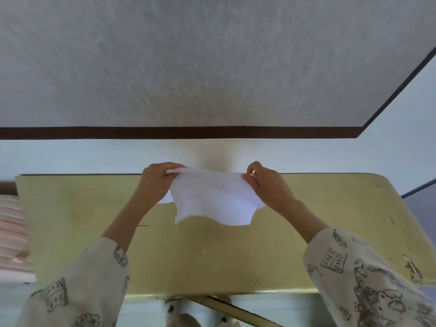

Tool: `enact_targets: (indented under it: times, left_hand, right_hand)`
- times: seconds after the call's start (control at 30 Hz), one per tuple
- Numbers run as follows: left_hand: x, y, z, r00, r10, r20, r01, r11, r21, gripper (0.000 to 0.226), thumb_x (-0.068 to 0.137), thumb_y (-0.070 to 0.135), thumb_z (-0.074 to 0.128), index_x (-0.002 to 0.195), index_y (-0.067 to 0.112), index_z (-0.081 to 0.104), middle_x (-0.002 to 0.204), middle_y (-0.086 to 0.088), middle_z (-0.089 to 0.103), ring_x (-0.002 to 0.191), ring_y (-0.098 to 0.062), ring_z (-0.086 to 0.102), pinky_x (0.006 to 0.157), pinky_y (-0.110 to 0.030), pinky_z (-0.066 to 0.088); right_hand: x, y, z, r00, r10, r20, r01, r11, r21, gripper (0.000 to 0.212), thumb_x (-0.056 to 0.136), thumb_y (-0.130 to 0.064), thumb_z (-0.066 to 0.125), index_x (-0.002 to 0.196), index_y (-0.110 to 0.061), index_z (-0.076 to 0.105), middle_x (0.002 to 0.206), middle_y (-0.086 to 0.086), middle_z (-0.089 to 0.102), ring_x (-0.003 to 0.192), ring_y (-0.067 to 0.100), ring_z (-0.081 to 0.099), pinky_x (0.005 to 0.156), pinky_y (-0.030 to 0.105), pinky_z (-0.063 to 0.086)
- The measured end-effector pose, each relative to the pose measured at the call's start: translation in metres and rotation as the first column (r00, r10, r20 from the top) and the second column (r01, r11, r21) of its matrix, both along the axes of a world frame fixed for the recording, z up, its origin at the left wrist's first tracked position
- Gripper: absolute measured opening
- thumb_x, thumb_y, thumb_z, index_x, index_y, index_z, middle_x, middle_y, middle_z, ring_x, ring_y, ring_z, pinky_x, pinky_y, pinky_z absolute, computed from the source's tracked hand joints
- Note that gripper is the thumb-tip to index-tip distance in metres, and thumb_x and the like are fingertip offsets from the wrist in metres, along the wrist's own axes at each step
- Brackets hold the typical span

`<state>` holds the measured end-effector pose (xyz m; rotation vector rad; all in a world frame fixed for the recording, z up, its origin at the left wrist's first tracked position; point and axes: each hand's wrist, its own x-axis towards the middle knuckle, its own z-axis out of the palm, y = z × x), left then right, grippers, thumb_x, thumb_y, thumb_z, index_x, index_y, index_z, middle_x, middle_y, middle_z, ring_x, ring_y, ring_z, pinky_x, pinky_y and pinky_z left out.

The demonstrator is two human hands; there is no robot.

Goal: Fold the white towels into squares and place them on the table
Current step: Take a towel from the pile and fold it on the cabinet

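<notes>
Head view: left hand (pixel 157 179) and right hand (pixel 264 182) each pinch the unmarked white towel (pixel 212 199) above the table (pixel 330 208).

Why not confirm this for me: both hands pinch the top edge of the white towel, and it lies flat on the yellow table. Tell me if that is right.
One thing is wrong. The white towel does not lie flat: it hangs in the air above the yellow table, its lower edge wavy and loose. The left hand and right hand do pinch its top edge, as the head view shows.

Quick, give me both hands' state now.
Left hand: grip pinches the white towel's top corner.
Right hand: grip pinches the other top corner.
</notes>
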<state>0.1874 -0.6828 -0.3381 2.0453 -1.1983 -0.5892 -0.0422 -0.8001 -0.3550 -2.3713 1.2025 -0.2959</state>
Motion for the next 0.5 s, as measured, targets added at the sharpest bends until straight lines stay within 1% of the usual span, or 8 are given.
enact_targets:
  times: [0.07, 0.1, 0.17, 0.23, 0.3, 0.37, 0.43, 0.5]
  left_hand:
    - [0.003, -0.008, 0.006, 0.999, 0.039, -0.020, -0.039, 0.999, -0.020, 0.028, 0.088, 0.001, 0.050, 0.102, 0.013, 0.071, 0.095, 0.000, 0.066, 0.091, -0.015, 0.059, 0.076, -0.016, 0.042]
    - [0.004, -0.011, 0.006, 0.999, 0.038, -0.017, -0.039, 0.999, -0.028, 0.027, 0.088, 0.003, 0.051, 0.102, 0.014, 0.071, 0.095, 0.000, 0.066, 0.092, -0.015, 0.058, 0.080, -0.020, 0.042]
    - [0.006, -0.015, 0.006, 1.000, 0.013, 0.015, -0.013, 0.999, -0.044, 0.024, 0.088, 0.005, 0.054, 0.102, 0.016, 0.071, 0.097, 0.002, 0.066, 0.094, -0.012, 0.057, 0.084, -0.021, 0.040]
    - [0.002, -0.016, 0.004, 0.999, -0.008, 0.033, 0.010, 0.999, -0.047, 0.024, 0.088, 0.005, 0.054, 0.102, 0.015, 0.071, 0.100, 0.001, 0.067, 0.094, -0.011, 0.057, 0.085, -0.020, 0.040]
    - [-0.005, -0.013, -0.003, 1.000, -0.023, 0.018, 0.024, 0.999, -0.048, 0.025, 0.088, 0.004, 0.053, 0.103, 0.013, 0.071, 0.101, 0.001, 0.067, 0.094, -0.012, 0.058, 0.080, -0.013, 0.041]
    - [-0.015, -0.005, -0.016, 0.999, -0.031, -0.029, 0.030, 0.999, -0.031, 0.024, 0.090, 0.003, 0.053, 0.104, 0.011, 0.070, 0.092, 0.001, 0.065, 0.078, -0.007, 0.056, 0.065, -0.003, 0.038]
    - [-0.025, 0.010, -0.042, 0.996, -0.067, -0.062, 0.069, 0.997, 0.039, 0.020, 0.090, 0.005, 0.056, 0.103, 0.011, 0.070, 0.080, -0.001, 0.062, 0.061, 0.000, 0.051, 0.055, -0.004, 0.036]
    - [-0.033, 0.029, -0.077, 0.986, -0.132, -0.102, 0.147, 0.977, 0.156, 0.018, 0.089, 0.008, 0.058, 0.100, 0.015, 0.070, 0.086, -0.002, 0.066, 0.067, 0.000, 0.055, 0.058, -0.007, 0.037]
  right_hand:
    - [-0.008, -0.011, 0.006, 1.000, 0.027, -0.007, -0.028, 0.998, -0.060, 0.026, 0.096, -0.027, 0.048, 0.113, -0.009, 0.055, 0.103, 0.005, 0.059, 0.095, 0.025, 0.056, 0.075, 0.027, 0.036]
    - [-0.012, -0.015, 0.007, 0.999, 0.037, -0.016, -0.039, 0.993, -0.109, 0.024, 0.095, -0.022, 0.049, 0.113, -0.008, 0.058, 0.105, 0.007, 0.058, 0.095, 0.025, 0.055, 0.075, 0.025, 0.034]
    - [-0.020, -0.023, 0.005, 0.999, 0.035, 0.002, -0.034, 0.970, -0.239, 0.020, 0.094, -0.013, 0.051, 0.105, -0.004, 0.065, 0.099, 0.011, 0.057, 0.089, 0.028, 0.055, 0.074, 0.025, 0.035]
    - [-0.026, -0.028, 0.001, 1.000, 0.012, 0.014, -0.006, 0.934, -0.358, 0.016, 0.091, -0.008, 0.054, 0.092, -0.003, 0.069, 0.088, 0.013, 0.060, 0.079, 0.031, 0.057, 0.073, 0.031, 0.037]
    - [-0.034, -0.024, -0.007, 1.000, -0.017, -0.005, 0.013, 0.902, -0.432, 0.014, 0.086, -0.010, 0.058, 0.082, -0.008, 0.071, 0.078, 0.008, 0.062, 0.073, 0.030, 0.057, 0.072, 0.032, 0.033]
    - [-0.045, -0.014, -0.019, 0.999, -0.031, -0.029, 0.014, 0.880, -0.475, 0.009, 0.081, -0.017, 0.064, 0.076, -0.013, 0.070, 0.073, 0.002, 0.063, 0.072, 0.027, 0.057, 0.073, 0.030, 0.027]
    - [-0.059, 0.002, -0.035, 0.996, -0.016, -0.090, -0.021, 0.917, -0.399, 0.010, 0.083, -0.024, 0.066, 0.080, -0.015, 0.070, 0.080, 0.000, 0.065, 0.084, 0.026, 0.056, 0.079, 0.031, 0.027]
    - [-0.074, 0.019, -0.058, 0.979, 0.029, -0.202, -0.071, 0.976, -0.204, 0.017, 0.090, -0.029, 0.057, 0.094, -0.016, 0.069, 0.095, -0.001, 0.063, 0.101, 0.022, 0.051, 0.088, 0.031, 0.029]
